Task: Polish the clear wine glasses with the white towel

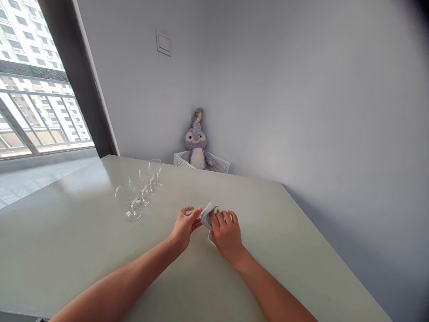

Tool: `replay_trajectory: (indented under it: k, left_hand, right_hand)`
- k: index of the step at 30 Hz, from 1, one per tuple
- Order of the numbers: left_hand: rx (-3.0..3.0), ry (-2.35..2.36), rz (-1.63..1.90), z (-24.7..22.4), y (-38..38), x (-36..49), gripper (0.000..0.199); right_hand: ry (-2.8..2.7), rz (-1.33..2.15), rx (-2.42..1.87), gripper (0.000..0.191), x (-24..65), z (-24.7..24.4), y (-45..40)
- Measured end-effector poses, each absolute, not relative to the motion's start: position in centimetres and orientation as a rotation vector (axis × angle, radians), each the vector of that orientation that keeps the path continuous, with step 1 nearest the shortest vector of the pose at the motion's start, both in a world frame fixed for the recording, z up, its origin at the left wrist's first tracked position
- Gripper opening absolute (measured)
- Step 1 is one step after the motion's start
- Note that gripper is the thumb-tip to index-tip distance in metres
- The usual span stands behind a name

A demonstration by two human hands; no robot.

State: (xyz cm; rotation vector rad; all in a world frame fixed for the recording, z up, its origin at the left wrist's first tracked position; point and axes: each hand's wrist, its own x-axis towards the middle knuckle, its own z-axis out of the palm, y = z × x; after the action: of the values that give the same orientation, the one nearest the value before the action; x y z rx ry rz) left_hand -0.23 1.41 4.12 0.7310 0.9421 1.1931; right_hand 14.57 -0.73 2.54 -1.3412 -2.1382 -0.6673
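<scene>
The left hand (184, 227) and right hand (228, 236) are close together near the middle of the table (67, 241), both working on a bunched pale grey cloth (207, 216) between them. The right hand is closed over the cloth from above, while the left comes in from the side, fingers curled and their tips against the cloth's near edge. Something clear shows under the right palm and past the cloth, probably a glass lying on its side, though the hand and cloth hide too much to be sure. Its long axis seems to run roughly across the hands, with the right hand nearer its visible base. Up the table and to the left stands a row of stemmed wine glasses (142, 190), closer to the left hand, their overlap making the count uncertain. The pale table runs to a corner of lavender-grey wall (318, 89), where a plush rabbit (197, 145) sits in a white perforated basket (219, 165). A wall switch plate (163, 42) sits above, and a railed window (33, 107) looks onto apartment blocks.
</scene>
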Motion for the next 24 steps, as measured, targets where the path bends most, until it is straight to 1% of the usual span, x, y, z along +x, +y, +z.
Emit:
replay_trajectory:
  k: [2, 4, 6, 7, 9, 11, 13, 17, 22, 24]
  left_hand:
    - [0.774, 0.920, 1.234, 4.1, 1.3, -0.2, 0.048]
    - [0.866, 0.893, 1.251, 4.2, 1.2, -0.3, 0.051]
    - [0.954, 0.827, 1.220, 4.4, 1.1, -0.4, 0.052]
    - [0.984, 0.781, 1.190, 4.5, 1.1, -0.4, 0.052]
    - [1.021, 0.691, 1.129, 4.7, 1.2, -0.6, 0.053]
    - [1.040, 0.641, 1.083, 4.7, 1.4, -0.7, 0.054]
    - [1.052, 0.619, 1.064, 4.7, 1.5, -0.9, 0.055]
    - [1.060, 0.596, 1.085, 4.9, 1.8, -1.1, 0.055]
    - [1.118, 0.549, 1.149, 5.6, 1.9, -1.5, 0.054]
    - [1.183, 0.537, 1.187, 5.7, 1.7, -1.5, 0.054]
  right_hand:
    - [-2.127, -0.559, -1.360, 0.029, 14.7, 2.4, -0.6]
    - [-2.122, -0.260, -1.381, 0.022, 15.1, 2.4, -0.4]
    - [-2.069, 0.244, -1.386, 0.015, 15.7, 2.6, -0.2]
    - [-1.996, 0.538, -1.375, 0.015, 16.1, 2.6, -0.1]
    - [-1.751, 1.083, -1.297, 0.023, 16.7, 2.6, 0.1]
    - [-1.457, 1.436, -1.169, 0.032, 17.1, 2.3, 0.3]
    - [-1.209, 1.593, -1.059, 0.035, 17.0, 2.0, 0.5]
    - [-0.887, 1.646, -1.039, 0.035, 16.4, 1.9, 0.5]
    - [-0.748, 1.758, -0.902, 0.037, 16.0, 3.2, 0.2]
    - [-0.699, 1.732, -0.892, 0.038, 15.6, 3.4, 0.1]
